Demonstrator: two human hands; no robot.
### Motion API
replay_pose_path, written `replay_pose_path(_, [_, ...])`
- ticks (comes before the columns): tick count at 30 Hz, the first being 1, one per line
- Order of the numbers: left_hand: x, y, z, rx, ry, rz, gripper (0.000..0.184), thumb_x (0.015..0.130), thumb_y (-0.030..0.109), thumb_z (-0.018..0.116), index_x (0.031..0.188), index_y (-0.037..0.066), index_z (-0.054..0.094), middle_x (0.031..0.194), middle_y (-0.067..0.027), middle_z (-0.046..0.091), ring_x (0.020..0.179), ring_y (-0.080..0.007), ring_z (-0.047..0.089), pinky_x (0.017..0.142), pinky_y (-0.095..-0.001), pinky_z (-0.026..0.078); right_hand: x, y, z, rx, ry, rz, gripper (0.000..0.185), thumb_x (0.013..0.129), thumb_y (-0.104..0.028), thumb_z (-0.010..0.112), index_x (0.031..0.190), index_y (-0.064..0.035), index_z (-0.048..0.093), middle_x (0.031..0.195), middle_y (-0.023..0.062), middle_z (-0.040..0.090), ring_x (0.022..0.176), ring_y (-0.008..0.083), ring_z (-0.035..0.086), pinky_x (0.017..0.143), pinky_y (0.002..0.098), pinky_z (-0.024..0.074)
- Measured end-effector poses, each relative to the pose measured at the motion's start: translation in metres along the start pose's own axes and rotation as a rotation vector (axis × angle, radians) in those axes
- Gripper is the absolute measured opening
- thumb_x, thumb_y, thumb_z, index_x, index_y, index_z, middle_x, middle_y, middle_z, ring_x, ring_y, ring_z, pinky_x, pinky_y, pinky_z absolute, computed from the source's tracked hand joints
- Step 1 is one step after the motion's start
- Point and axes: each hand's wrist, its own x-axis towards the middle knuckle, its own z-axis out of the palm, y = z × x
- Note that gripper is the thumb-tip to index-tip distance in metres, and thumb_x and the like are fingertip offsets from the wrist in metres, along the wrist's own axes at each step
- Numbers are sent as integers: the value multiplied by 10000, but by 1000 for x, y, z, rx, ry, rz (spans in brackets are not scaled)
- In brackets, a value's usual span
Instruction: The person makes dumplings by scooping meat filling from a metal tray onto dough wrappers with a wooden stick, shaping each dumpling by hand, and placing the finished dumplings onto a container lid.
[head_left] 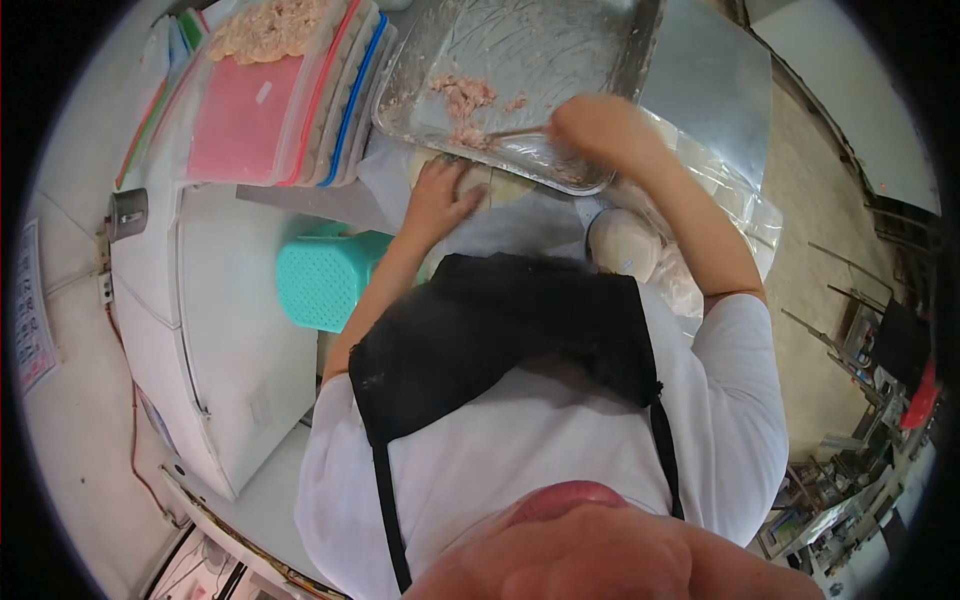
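A metal tray (pixel 560 60) lies in front of me, smeared with residue, and a clump of minced meat filling (pixel 463 97) sits toward its left side. My right hand (pixel 603 130), slightly blurred, is closed around a thin wooden stick (pixel 522 131) whose far end reaches the meat by the tray's near edge. Just below that edge, my left hand (pixel 442 198) has its thumb apart from the fingers and rests at pale flat wrappers (pixel 510 188). Its fingertips are blurred.
Stacked plastic containers (pixel 245 120) with red and blue rims stand at the left, meat mixture on top. A turquoise plastic stool (pixel 325 280) is below them. A round pale bundle (pixel 622 243) sits near my right forearm, beside clear plastic wrap (pixel 680 290). A white freezer (pixel 240 330) stands left.
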Motion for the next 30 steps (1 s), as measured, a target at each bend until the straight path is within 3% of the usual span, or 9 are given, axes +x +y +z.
replay_pose_path(2, [6, 3, 13, 286, 48, 52, 253, 774, 214, 655, 966, 49, 645, 1033, -125, 592, 943, -305, 559, 851, -399, 437, 3, 23, -2, -109, 65, 33, 152, 784, -135, 535, 784, -27, 642, 808, 159, 650, 810, 332, 635, 690, 434, 506])
replay_pose_path(4, [2, -4, 16, 125, 19, 36, 259, 789, 211, 643, 986, 43, 642, 1029, -136, 592, 926, -315, 557, 842, -405, 439, 0, 27, 17, -192, 207, 50, 143, 757, -139, 561, 778, -36, 657, 782, 155, 653, 753, 316, 654, 628, 428, 519])
replay_pose_path(6, [1, -11, 13, -37, -10, 5, 252, 806, 199, 629, 998, 38, 643, 1023, -144, 592, 915, -321, 555, 833, -404, 440, -13, -8, 40, -216, 179, -73, 116, 726, -109, 574, 740, -20, 647, 749, 171, 644, 734, 316, 653, 618, 402, 525])
replay_pose_path(8, [-4, -17, -6, -201, -51, -49, 233, 823, 180, 612, 1002, 34, 648, 1015, -149, 593, 910, -324, 552, 825, -398, 440, -19, -41, 26, -183, -20, 1, 119, 736, -111, 566, 750, -27, 648, 755, 165, 646, 726, 321, 651, 631, 409, 526])
replay_pose_path(14, [0, -34, -57, -99, 280, 97, 203, 820, 159, 620, 980, 45, 672, 940, -119, 619, 920, -304, 567, 816, -362, 442, -8, 8, 39, -218, 70, 212, 161, 775, -127, 527, 763, -25, 651, 784, 174, 652, 748, 334, 651, 660, 432, 523])
replay_pose_path(16, [0, -38, -62, -115, 244, 77, 203, 802, 155, 638, 973, 50, 673, 932, -115, 622, 928, -296, 567, 821, -360, 440, -7, -44, 37, -173, -120, 94, 178, 781, -133, 523, 767, -15, 655, 775, 180, 655, 720, 345, 651, 626, 437, 523])
replay_pose_path(21, [8, -41, -79, -174, 207, 82, 207, 778, 141, 657, 970, 65, 677, 952, -107, 624, 949, -284, 560, 828, -356, 437, 9, -36, 11, -238, 7, 136, 174, 764, -121, 528, 741, 0, 652, 729, 200, 643, 708, 357, 651, 630, 444, 522])
replay_pose_path(24, [15, -46, -88, -171, 145, 183, 205, 771, 143, 662, 960, 64, 678, 950, -103, 624, 938, -284, 560, 817, -364, 439, 15, -58, 52, -191, 46, -3, 178, 822, -143, 525, 735, -39, 640, 738, 171, 637, 745, 340, 635, 652, 440, 502])
replay_pose_path(30, [22, -48, -87, -221, -188, 392, 214, 779, 171, 661, 972, 79, 681, 978, -100, 629, 950, -270, 564, 851, -372, 434, 18, -65, -14, -295, -264, 389, 240, 802, -264, 595, 827, -39, 676, 797, 167, 662, 815, 332, 657, 737, 431, 514])
